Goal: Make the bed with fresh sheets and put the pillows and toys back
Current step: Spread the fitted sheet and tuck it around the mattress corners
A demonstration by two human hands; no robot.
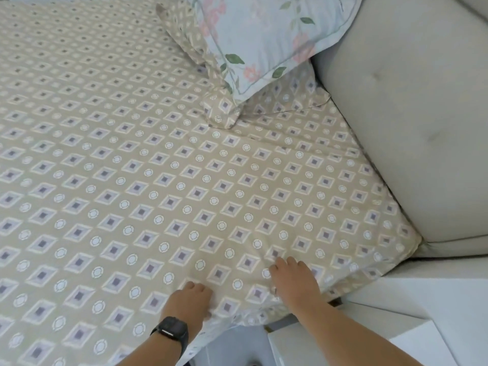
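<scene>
A beige sheet [148, 165] with a diamond and circle print covers the mattress. My left hand [190, 299], a black watch on its wrist, lies on the sheet near the bed's near edge, fingers curled into the cloth. My right hand [293, 278] presses flat on the sheet close to the near right corner. At the far right, by the headboard, a pillow in the same beige print [219, 112] lies under a pale blue floral pillow [258, 40].
A padded cream headboard [406, 122] runs along the bed's right side. A white bedside unit [396, 326] stands at the lower right, close to the mattress corner. A strip of pale floor [232, 347] shows between bed and unit.
</scene>
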